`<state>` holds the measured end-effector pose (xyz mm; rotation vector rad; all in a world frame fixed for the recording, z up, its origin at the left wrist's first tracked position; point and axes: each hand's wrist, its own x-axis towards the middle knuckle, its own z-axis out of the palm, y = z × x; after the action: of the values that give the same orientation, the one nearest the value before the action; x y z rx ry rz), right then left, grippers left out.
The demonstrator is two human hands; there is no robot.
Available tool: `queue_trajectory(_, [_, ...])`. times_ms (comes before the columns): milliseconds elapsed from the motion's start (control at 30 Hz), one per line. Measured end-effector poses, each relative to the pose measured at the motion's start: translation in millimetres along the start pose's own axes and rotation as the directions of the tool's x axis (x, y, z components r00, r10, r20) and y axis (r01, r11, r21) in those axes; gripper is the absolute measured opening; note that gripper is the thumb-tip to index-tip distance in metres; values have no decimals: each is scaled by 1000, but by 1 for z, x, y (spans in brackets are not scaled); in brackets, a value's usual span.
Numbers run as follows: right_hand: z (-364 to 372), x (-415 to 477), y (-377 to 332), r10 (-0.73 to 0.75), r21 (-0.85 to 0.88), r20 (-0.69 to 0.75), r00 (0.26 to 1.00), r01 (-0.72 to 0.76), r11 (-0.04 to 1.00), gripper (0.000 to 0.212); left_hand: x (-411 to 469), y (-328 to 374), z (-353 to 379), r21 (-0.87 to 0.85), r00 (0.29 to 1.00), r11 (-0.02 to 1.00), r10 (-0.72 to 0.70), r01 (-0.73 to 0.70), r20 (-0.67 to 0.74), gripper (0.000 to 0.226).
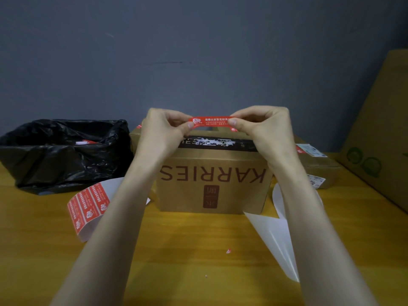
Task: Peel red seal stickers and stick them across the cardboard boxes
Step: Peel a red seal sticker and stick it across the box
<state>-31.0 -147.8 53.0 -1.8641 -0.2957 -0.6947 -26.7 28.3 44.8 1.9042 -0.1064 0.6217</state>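
A red seal sticker (211,121) with white print is stretched level between my two hands, just above the top of a brown cardboard box (212,186) printed "KARRIES". My left hand (164,129) pinches the sticker's left end between thumb and fingers. My right hand (263,127) pinches the right end the same way. The box stands upright in the middle of the yellow wooden table (187,250). A curled backing sheet with several red stickers (88,204) lies left of the box, partly under my left forearm.
A bin lined with a black bag (64,151) stands at the back left. A bare white backing sheet (278,235) curls at the right. A smaller labelled box (318,164) and a large leaning carton (379,133) fill the right side. A red scrap (228,251) lies on the table.
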Motion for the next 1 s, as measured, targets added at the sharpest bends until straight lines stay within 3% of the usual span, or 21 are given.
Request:
queue_trajectory(333, [0, -2, 0, 22, -32, 17, 1000, -21, 999, 8, -2, 2, 1, 114, 997, 992, 59, -54, -41, 17])
queue_trajectory(467, [-5, -2, 1, 114, -4, 68, 991, -114, 993, 47, -2, 0, -1, 110, 1000, 994, 19, -17, -11, 23])
queue_trajectory(533, [-6, -1, 3, 168, 9, 76, 983, -170, 985, 55, -2, 0, -2, 93, 1000, 996, 10, -10, -1, 14])
queue_trajectory(733, [0, 2, 9, 215, -3, 51, 975, -215, 977, 27, -2, -2, 4, 115, 999, 993, 34, -34, 5, 8])
queue_trajectory(1000, [7, 8, 16, 205, -226, 81, 975, -182, 957, 19, -3, -3, 12, 242, 999, 970, 39, -32, -21, 12])
